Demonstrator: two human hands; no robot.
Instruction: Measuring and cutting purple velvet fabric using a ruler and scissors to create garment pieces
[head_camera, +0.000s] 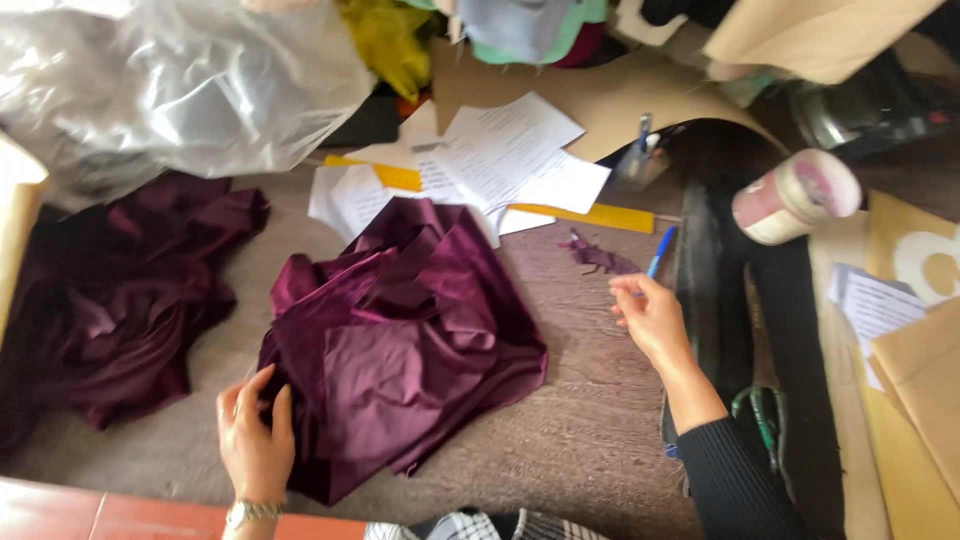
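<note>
The left hand (255, 440) rests on the near left edge of a crumpled pile of maroon fabric (400, 345) in the middle of the tabletop (590, 430), fingers loosely spread and partly curled over the cloth — touching it rather than clamped on it. The right hand (650, 315) hovers to the right of the pile, fingers lightly pinched together; whether it has hold of a thread or pin I cannot tell. A small maroon scrap (595, 255) and a blue pen (661, 250) lie just beyond its fingertips, with a yellow ruler (580, 213) and loose papers (500, 160) behind. A second maroon heap (110, 290) sits well apart at the left, and green-handled scissors (765, 415) by the right forearm. To handle the cloth well, I judge the left hand should pin one edge flat while the other draws the folds out — slowly, so the slippery fabric does not bunch.
</note>
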